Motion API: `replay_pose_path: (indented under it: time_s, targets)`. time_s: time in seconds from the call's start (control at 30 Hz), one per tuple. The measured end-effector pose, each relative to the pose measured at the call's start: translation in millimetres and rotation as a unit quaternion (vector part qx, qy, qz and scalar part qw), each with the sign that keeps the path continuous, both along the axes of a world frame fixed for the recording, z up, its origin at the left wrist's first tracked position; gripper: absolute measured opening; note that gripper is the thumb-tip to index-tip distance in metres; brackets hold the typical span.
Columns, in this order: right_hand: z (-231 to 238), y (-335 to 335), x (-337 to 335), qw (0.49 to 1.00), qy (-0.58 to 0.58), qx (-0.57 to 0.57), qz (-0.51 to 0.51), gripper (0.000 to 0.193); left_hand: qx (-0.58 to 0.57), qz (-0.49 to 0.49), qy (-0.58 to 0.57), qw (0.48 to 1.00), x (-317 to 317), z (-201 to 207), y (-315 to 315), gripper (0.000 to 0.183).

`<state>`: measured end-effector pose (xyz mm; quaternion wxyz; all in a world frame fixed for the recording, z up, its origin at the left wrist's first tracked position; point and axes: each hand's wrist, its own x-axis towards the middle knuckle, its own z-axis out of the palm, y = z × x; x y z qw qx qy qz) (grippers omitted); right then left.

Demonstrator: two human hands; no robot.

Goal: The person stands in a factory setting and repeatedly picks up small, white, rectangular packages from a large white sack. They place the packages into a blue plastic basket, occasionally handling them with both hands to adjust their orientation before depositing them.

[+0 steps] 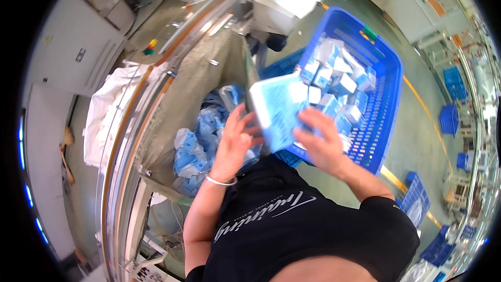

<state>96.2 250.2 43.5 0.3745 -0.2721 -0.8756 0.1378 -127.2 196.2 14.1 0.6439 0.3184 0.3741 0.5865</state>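
Observation:
A flat blue-and-white box, blurred by motion, is held up in front of my body. My right hand grips it by its right edge, fingers on the near face. Beside the box's left edge my left hand has its fingers spread, palm turned toward it; whether the fingertips touch the box I cannot tell. Under my left hand is a fabric-sided bin with crumpled blue-and-white bags inside. Behind the box, to the right, stands a blue plastic basket full of small blue-and-white cartons.
A metal conveyor rail runs along my left, with a white sack beyond it. Another blue crate sits partly behind the held box. Blue crates and equipment line the right side of the green floor.

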Motion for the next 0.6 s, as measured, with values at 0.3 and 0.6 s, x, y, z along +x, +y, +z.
replay_pose_path:
  time_s: [0.3,0.6]
  targets:
    - [17,7,-108,0.907,0.199,-0.22,0.299,0.117,0.175,0.202,0.217,0.939,-25,47,-52,0.114]
    - [60,-16,-154,0.934,-0.02,-0.239,0.264,0.104,0.118,0.318,0.268,0.902,-61,44,-81,0.099]
